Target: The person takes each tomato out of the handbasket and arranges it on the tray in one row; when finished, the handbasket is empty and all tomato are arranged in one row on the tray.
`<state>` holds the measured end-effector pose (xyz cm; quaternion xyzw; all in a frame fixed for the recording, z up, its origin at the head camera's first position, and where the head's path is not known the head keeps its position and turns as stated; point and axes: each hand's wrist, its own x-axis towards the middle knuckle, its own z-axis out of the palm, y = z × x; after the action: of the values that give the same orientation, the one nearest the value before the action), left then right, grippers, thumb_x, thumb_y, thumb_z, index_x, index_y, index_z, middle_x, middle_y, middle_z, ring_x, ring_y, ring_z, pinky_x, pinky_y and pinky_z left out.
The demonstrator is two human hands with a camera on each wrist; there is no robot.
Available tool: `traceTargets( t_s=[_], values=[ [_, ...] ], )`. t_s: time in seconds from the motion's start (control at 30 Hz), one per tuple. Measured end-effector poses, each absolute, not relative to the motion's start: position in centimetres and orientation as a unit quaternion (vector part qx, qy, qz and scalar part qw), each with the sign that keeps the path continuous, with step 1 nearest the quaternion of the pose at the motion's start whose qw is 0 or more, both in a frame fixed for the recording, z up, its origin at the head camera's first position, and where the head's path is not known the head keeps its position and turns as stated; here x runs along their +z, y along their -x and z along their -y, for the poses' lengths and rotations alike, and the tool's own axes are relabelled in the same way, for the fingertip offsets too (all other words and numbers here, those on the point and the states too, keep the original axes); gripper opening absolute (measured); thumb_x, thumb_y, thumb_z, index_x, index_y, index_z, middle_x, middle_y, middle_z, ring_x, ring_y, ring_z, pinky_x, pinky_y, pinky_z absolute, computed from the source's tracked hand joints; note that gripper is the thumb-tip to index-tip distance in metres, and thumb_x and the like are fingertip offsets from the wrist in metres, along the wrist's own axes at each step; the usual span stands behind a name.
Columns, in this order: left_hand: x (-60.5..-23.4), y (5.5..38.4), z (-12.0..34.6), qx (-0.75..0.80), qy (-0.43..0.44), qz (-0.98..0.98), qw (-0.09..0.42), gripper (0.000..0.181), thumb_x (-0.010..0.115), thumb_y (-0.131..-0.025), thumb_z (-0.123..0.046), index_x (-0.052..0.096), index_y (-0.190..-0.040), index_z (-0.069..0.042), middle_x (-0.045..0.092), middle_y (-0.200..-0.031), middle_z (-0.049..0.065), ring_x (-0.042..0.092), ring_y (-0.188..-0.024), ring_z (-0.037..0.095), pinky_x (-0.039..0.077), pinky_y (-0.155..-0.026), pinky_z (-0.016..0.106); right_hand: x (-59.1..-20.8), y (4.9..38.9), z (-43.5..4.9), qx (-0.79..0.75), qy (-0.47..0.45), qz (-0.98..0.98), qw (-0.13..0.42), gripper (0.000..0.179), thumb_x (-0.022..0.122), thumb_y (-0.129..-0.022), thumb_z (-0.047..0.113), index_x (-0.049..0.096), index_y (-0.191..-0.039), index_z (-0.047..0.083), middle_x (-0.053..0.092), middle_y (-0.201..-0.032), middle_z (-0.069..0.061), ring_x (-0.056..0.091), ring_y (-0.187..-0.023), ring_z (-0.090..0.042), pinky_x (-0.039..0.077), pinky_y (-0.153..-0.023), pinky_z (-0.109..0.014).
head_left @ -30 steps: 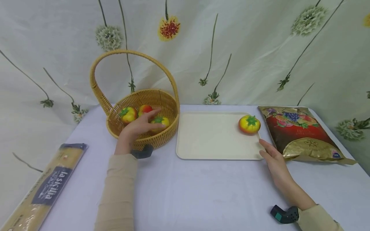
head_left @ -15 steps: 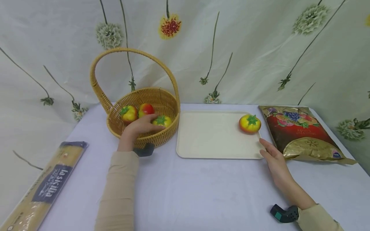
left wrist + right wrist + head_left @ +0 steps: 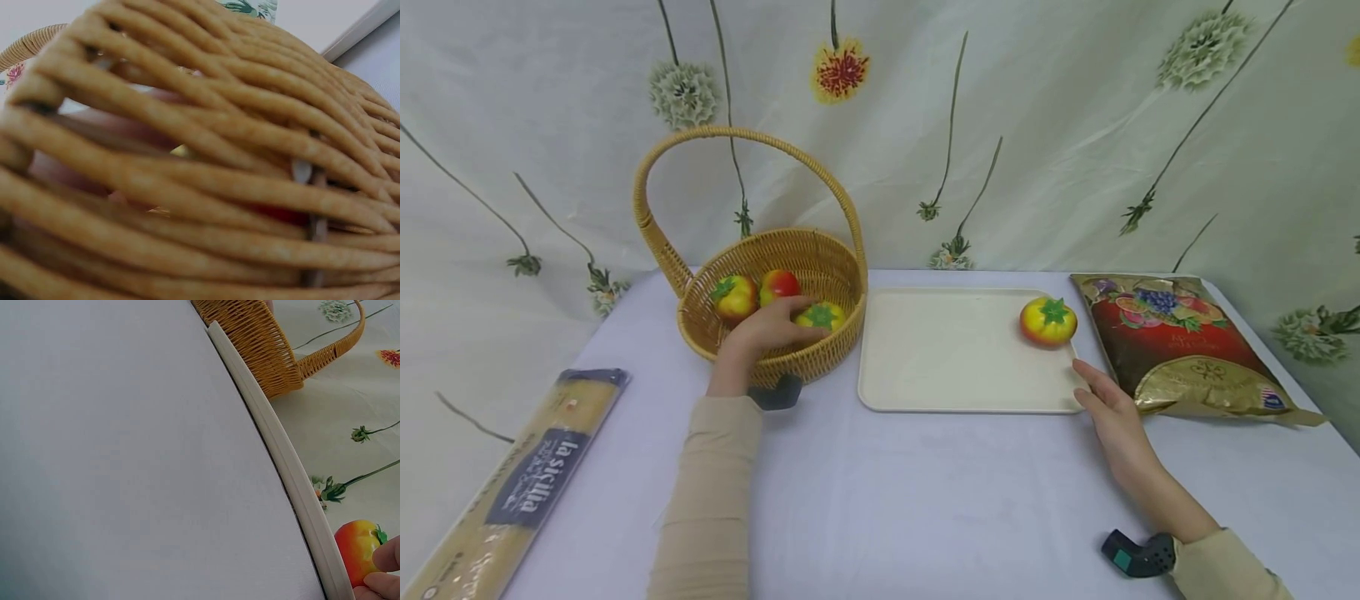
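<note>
In the head view, my left hand [image 3: 767, 329] reaches into a wicker basket [image 3: 805, 362]. Its fingers and thumb curve round a yellow fruit with a green leafy cap [image 3: 822, 315] at the basket's right side. Behind the hand lie a yellow-red fruit [image 3: 734, 297] and a redder one [image 3: 778, 286]. Woven strands fill the left wrist view, largely hiding that hand. My right hand [image 3: 1112, 417] touches the right edge of a cream tray [image 3: 955, 350], fingers fairly straight. Near those fingertips, another yellow-red fruit [image 3: 1048, 322] sits on the tray, also visible in the right wrist view.
A shiny red-and-gold bag [image 3: 1195, 346] lies right of the tray, close to the right hand. Along the left side of the table is a long pasta packet [image 3: 542, 475]. The basket's tall handle [image 3: 745, 133] arches above it; a flowered cloth hangs behind.
The left hand has settled lower round the yellow fruit in the basket, its fingers curling in from a more spread pose. The right hand and the tray stay put.
</note>
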<state>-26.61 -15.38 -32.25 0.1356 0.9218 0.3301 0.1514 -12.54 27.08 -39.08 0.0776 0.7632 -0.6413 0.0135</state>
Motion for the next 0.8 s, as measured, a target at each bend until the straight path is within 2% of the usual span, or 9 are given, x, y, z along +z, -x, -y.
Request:
traceTargets(
  t_s=[0.2, 0.47, 0.8],
  values=[
    [-32.0, 26.5, 15.5, 0.361, -0.104, -0.915, 0.144, 0.075, 0.067, -0.084, -0.044, 0.036, -0.144, -0.011, 0.041, -0.135, 0.019, 0.038, -0.117, 0.036, 0.027, -0.101, 0.053, -39.1, 12.5, -27.0, -0.640, -0.076, -0.765, 0.009, 0.051, 0.036, -0.102, 0.013, 0.019, -0.148, 0.001, 0.013, -0.153, -0.012, 0.003, -0.139, -0.023, 0.008, -0.109, -0.044],
    [-31.2, 26.0, 15.5, 0.428, -0.074, -0.894, 0.106, 0.076, 0.065, -0.086, -0.042, 0.032, -0.146, -0.009, 0.033, -0.142, 0.018, 0.033, -0.124, 0.034, 0.024, -0.104, 0.049, -39.2, 12.4, -27.0, -0.639, -0.075, -0.766, 0.008, 0.051, 0.037, -0.101, 0.015, 0.020, -0.147, 0.000, 0.014, -0.153, -0.014, 0.004, -0.139, -0.025, 0.008, -0.109, -0.046],
    [-28.3, 24.5, 14.5, 0.559, -0.054, -0.826, 0.048, 0.070, 0.067, -0.087, -0.033, 0.033, -0.145, -0.010, 0.039, -0.133, 0.011, 0.044, -0.113, 0.025, 0.045, -0.090, 0.035, -39.0, 12.5, -27.0, -0.633, -0.079, -0.770, 0.010, 0.050, 0.036, -0.101, 0.017, 0.022, -0.147, 0.001, 0.014, -0.153, -0.013, 0.004, -0.139, -0.026, 0.008, -0.109, -0.048]
  ],
)
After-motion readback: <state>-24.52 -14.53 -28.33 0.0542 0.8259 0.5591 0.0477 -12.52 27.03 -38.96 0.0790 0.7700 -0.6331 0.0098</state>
